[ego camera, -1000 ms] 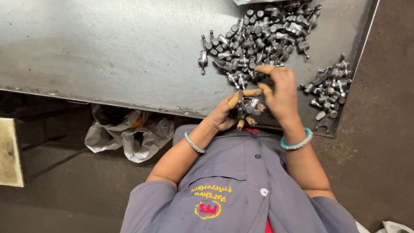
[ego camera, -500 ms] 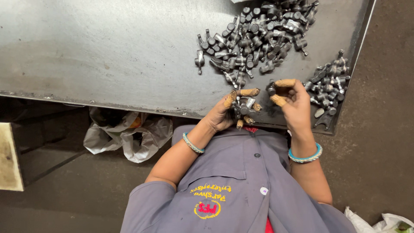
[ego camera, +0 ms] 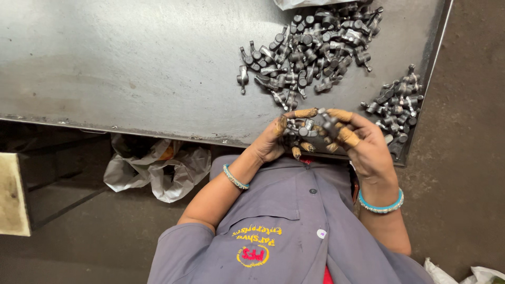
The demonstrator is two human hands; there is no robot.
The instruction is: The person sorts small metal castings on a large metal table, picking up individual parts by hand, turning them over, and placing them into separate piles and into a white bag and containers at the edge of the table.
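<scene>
Left hand (ego camera: 274, 139) grips a few metal parts (ego camera: 301, 129) at the table (ego camera: 131, 68) near edge; right hand (ego camera: 363, 144) pinches one part (stained fingertips). Big pile (ego camera: 315, 47) lies farther up the table, small pile (ego camera: 397, 100) toward its right edge.

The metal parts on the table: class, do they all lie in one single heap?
No: a large heap lies near the table's far edge, and a smaller heap sits apart at the right edge.

Two hands on small metal parts at a steel table.
Left hand (ego camera: 273, 141) and right hand (ego camera: 363, 144) gripping grey metal pieces (ego camera: 307, 129) together over table (ego camera: 131, 68) edge; big pile (ego camera: 310, 52) beyond, smaller pile (ego camera: 397, 102) right.
</scene>
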